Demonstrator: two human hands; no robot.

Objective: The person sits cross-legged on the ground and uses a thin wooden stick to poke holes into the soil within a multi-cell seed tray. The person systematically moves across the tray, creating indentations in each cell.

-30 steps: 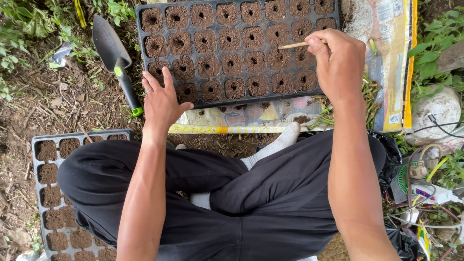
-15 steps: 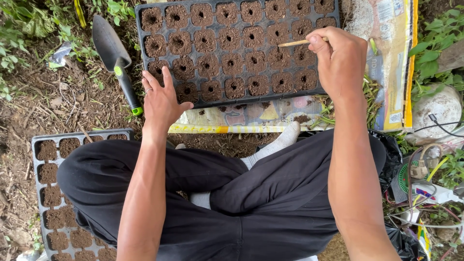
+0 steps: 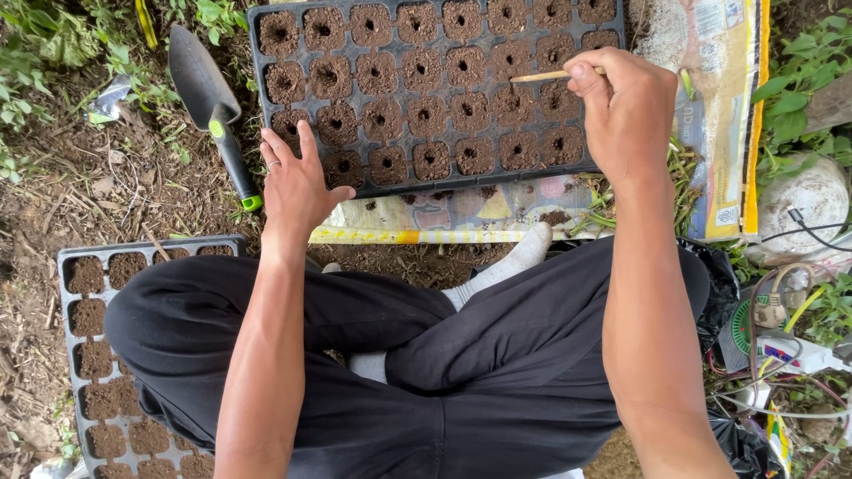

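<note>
From the head view, a black plastic seed tray (image 3: pixel 266 89) lies far from the person, its square cells packed with crumbly brown soil, each with a small round hole poked in the middle; the right hand (image 3: pixel 626 111) hovers over the tray's right end, fingers and thumb pinched together on a thin pale wooden stick (image 3: pixel 537 77); the stick lies nearly level, long axis running left to right, its free tip pointing left over a cell in the second row; the left hand (image 3: pixel 297 182) rests flat with fingers spread apart at the tray's near left corner, fingertips on the rim and the nearest cells, holding nothing; a trowel (image 3: pixel 209 102) with a dull grey blade and a black handle tipped in green lies on bare dirt just left of the tray, blade pointing far-left; the tray sits on a printed plastic sack (image 3: pixel 719 106) that sticks out at its right and near edges; a second grey tray (image 3: pixel 67 266) of smooth filled cells sits near-left, partly under the person's knee; tangled cables (image 3: pixel 781 346) crowd the near right; open dirt lies to the left.
</note>
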